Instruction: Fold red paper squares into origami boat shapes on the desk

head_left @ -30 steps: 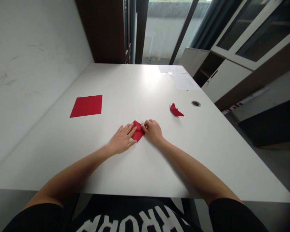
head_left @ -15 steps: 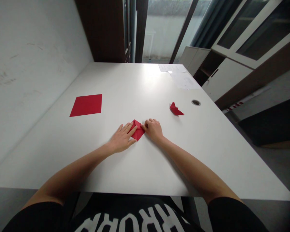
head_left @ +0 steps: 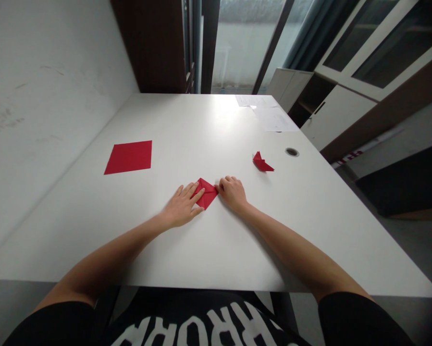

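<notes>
You've got your left hand [head_left: 181, 206] down on the folded red origami paper [head_left: 204, 193], fingers open and spread flat over its left half, pressing, not gripping; the paper sits on the white table [head_left: 216, 254] between your hands, a flat diamond, its long axis running roughly left to right across you; its right point aims straight at your right hand [head_left: 232, 193], whose fingers curl in loosely right at that tip; from here I can't tell whether they're touching it or pinching anything; left hand's clearly the nearer, sitting right on top; off to the upper left lies a flat red square sheet [head_left: 128, 157]; upper right, a small folded red paper piece [head_left: 262, 162] sits near a round grommet hole [head_left: 292, 152]; white papers [head_left: 273, 119] lie at the far edge.
</notes>
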A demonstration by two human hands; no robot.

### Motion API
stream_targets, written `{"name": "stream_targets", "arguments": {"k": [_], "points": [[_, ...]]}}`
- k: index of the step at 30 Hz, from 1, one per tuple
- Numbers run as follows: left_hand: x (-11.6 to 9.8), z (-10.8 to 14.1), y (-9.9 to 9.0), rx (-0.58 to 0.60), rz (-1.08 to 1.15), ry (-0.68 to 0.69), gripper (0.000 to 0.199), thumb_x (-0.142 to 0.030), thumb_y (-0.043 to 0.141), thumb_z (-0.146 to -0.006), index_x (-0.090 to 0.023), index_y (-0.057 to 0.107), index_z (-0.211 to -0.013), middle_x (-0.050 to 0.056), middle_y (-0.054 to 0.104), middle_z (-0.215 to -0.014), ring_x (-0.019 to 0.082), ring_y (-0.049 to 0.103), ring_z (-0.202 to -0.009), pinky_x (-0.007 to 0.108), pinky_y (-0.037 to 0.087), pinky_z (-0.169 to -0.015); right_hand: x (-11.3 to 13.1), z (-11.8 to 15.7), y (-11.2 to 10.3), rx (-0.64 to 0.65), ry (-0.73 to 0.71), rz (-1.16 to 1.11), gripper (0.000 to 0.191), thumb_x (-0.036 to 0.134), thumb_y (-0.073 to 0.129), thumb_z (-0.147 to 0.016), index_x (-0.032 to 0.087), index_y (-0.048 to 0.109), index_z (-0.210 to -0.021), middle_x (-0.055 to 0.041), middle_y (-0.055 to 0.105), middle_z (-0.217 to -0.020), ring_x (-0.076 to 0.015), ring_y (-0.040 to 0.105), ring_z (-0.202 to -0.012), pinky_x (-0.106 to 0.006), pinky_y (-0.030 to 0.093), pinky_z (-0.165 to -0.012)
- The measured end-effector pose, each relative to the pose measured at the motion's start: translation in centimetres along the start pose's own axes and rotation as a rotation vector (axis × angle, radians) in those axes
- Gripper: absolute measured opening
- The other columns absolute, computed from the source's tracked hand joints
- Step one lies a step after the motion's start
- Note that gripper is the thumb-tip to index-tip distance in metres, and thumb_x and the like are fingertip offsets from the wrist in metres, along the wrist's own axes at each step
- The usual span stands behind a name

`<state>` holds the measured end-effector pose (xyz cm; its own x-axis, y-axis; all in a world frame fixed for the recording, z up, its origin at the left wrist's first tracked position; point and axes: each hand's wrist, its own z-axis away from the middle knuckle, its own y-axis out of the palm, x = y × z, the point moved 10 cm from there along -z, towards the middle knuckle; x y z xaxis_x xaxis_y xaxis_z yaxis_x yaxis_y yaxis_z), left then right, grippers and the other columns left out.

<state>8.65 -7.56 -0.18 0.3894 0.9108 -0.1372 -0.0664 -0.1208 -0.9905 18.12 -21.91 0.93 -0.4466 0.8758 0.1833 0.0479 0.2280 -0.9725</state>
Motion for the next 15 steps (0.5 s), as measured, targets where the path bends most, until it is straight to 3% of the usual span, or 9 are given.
{"name": "stream_targets", "arguments": {"k": [5, 8, 11, 15], "points": [[0.0, 0.0, 0.2, 0.017, -0.014, -0.003, 0.071, -0.062, 0.03, -0.103, -0.025, 0.025, -0.163, 0.009, 0.013, -0.172, 0.028, 0.011, -0.159, 0.052, 0.011, -0.128, -0.3, 1.0, -1.9, -0.132, -0.031, -0.072, 0.022, 0.032, 0.051, -0.103, 0.019, 0.067, -0.098, -0.0106, 0.069, -0.1, -0.0261, 0.059, -0.097, -0.038, 0.042, -0.085], [0.0, 0.0, 0.2, 0.013, -0.019, -0.004, 0.071, -0.062, 0.029, -0.103, -0.025, 0.025, -0.163, 0.009, 0.013, -0.172, 0.027, 0.011, -0.159, 0.052, 0.011, -0.128, 2.4, 2.8, -3.3, -0.208, -0.224, -0.13, 0.025, 0.025, 0.046, -0.104, 0.019, 0.067, -0.115, -0.011, 0.07, -0.114, -0.0256, 0.06, -0.106, -0.04, 0.044, -0.094], [0.0, 0.0, 0.2, 0.0, -0.022, -0.004, 0.071, -0.062, 0.029, -0.103, -0.025, 0.024, -0.163, 0.008, 0.014, -0.172, 0.027, 0.01, -0.159, 0.051, 0.01, -0.128, 5.4, 5.0, -3.3, -0.19, -0.46, -0.131, 0.034, 0.02, 0.045, -0.103, 0.018, 0.062, -0.133, -0.0107, 0.065, -0.136, -0.0253, 0.057, -0.124, -0.042, 0.042, -0.107], [0.0, 0.0, 0.2, -0.004, -0.025, -0.001, 0.071, -0.062, 0.029, -0.103, -0.025, 0.023, -0.163, 0.008, 0.014, -0.172, 0.028, 0.01, -0.159, 0.052, 0.01, -0.128, 6.0, 6.1, -2.4, -0.153, -0.523, -0.091, 0.042, 0.02, 0.043, -0.104, 0.015, 0.056, -0.144, -0.011, 0.056, -0.149, -0.0266, 0.049, -0.139, -0.046, 0.039, -0.115]]}}
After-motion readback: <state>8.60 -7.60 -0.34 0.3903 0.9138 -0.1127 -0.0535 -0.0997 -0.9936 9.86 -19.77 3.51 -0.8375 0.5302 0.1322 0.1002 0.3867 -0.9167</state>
